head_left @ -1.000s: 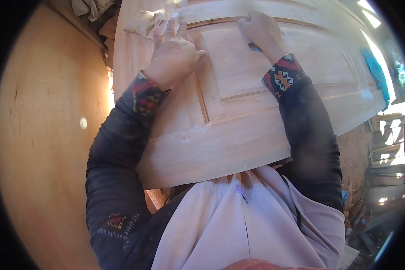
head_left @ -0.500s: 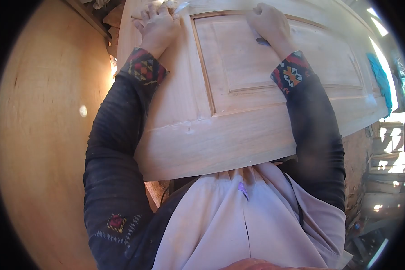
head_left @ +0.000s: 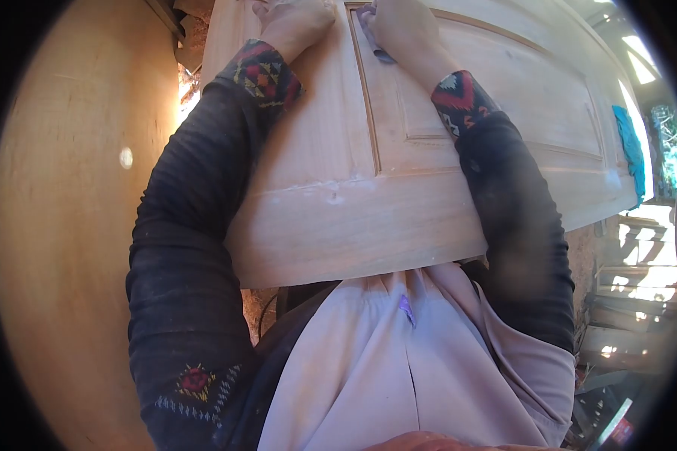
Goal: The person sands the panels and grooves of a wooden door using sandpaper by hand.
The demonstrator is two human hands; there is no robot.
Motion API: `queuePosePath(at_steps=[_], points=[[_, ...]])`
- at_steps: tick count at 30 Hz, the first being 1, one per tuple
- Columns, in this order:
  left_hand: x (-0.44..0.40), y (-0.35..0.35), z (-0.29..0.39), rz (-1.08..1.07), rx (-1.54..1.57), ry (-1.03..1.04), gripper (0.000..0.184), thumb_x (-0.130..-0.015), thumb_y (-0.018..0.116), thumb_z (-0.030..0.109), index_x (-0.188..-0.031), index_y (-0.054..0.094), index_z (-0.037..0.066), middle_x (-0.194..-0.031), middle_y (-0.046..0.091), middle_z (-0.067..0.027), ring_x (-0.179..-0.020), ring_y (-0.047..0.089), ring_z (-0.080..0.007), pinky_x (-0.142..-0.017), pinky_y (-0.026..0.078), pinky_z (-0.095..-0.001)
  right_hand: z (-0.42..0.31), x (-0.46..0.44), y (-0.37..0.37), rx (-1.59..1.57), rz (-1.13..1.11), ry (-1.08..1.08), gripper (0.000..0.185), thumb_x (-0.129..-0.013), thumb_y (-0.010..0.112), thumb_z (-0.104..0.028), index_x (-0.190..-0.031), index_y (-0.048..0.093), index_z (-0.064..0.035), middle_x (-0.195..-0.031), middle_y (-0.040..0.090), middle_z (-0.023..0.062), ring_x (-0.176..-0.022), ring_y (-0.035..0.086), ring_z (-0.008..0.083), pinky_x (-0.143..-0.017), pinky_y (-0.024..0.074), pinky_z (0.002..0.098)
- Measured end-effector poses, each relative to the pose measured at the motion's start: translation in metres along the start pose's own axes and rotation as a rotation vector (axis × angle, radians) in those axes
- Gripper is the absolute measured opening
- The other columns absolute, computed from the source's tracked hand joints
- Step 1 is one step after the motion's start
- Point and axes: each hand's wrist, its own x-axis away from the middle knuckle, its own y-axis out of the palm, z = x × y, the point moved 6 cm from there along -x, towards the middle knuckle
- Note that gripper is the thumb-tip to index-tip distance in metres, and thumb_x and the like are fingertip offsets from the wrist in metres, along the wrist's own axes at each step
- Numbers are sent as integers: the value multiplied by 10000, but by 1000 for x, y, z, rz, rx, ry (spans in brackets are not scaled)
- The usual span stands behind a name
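Observation:
A pale wooden panel door (head_left: 331, 225) lies flat in front of me, with framed recessed panels. My right hand (head_left: 406, 34) is closed on a grey sheet of sandpaper (head_left: 372, 34), pressed against the door beside the moulding groove. Just left of it, my left hand (head_left: 297, 26) rests on the door near the top of the view. Its fingers look bent and are partly cut off by the frame edge. Whatever lies under them is hidden.
A large smooth wooden board (head_left: 68, 225) stands along my left. Blue-green cloth (head_left: 630, 154) hangs over the door's right end. Sunlit wooden slats (head_left: 639, 278) lie at the right, past the door. My light apron (head_left: 406, 361) touches the door's near edge.
My right hand has moved left and farther away with the sandpaper, closer to my left hand. The left hand has shifted right and away, its spread fingers drawing in.

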Motion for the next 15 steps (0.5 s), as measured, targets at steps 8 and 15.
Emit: queuePosePath(at_steps=[8, 15], points=[[-3, 4, -4, -17, 68, -63, 617, -893, 474, 428, -1288, 477, -46, -1367, 423, -248, -1284, 348, -432, -1015, 313, -606, -15, 50, -42, -266, -487, -214, 259, -757, 680, -265, -826, 654, -17, -718, 648, 170, -667, 612, 291, -662, 470, 408], [-7, 5, -5, -184, 135, -89, 615, -898, 477, 436, -1298, 469, -31, -1414, 392, -238, -1333, 318, -406, -1014, 325, -580, -14, 45, -12, 45, -525, -332, 333, -726, 697, -371, -846, 740, -64, -780, 673, 227, -774, 679, 377, -739, 519, 486]])
